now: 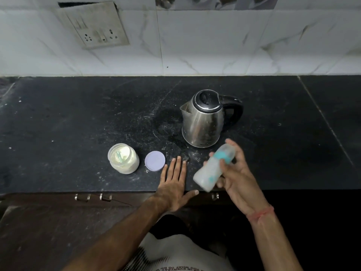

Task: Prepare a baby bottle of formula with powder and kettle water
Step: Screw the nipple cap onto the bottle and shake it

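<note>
both hands are working low: left hand (174, 179) is lying flat, fingers straight, on the counter (78, 118); right hand (233, 173) is gripping the blurred, tilted bottle (212, 170) near the kettle (203, 119), likely shaking; keeping the cap sealed is helping

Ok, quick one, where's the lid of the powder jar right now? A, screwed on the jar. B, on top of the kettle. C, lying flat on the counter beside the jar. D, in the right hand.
C: the lid lies flat on the counter, just right of the open powder jar.
</note>
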Motion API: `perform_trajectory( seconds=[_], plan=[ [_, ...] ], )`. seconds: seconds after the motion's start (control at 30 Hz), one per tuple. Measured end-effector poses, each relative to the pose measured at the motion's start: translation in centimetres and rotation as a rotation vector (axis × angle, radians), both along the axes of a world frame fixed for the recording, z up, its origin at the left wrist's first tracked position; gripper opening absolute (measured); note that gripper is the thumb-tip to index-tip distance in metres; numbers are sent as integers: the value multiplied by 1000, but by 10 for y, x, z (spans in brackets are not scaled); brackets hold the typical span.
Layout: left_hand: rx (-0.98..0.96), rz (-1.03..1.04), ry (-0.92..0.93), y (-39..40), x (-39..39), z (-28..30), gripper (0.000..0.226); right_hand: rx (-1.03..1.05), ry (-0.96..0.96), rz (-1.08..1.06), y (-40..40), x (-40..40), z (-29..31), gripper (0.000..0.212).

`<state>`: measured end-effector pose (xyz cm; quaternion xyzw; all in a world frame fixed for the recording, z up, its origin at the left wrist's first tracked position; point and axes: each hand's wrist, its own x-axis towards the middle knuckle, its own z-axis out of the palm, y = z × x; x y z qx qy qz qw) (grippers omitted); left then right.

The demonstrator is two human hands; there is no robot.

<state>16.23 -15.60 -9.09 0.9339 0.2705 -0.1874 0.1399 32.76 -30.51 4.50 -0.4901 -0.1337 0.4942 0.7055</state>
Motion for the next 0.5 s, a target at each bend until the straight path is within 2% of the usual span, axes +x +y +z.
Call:
perform_trajectory(
  seconds=[0.07,0.13,0.17,0.3,0.4,0.5],
  plan=[
    [-12,3,-8,0,0,2,126,25,34,-32,4,0,3,60],
    [-5,-5,11,0,-1,3,135,29,-41,88,6,0,2,62],
    [3,-10,17,0,-1,3,135,37,-65,126,5,0,1,63],
    [-11,16,-18,0,0,1,127,-7,-14,22,2,8,-8,67],
    [6,-8,6,0,-2,0,127,-38,-37,139,-4,4,-17,67],
    [-13,13,-14,0,0,1,126,-26,88,-3,-8,-1,-22,64]
  ],
)
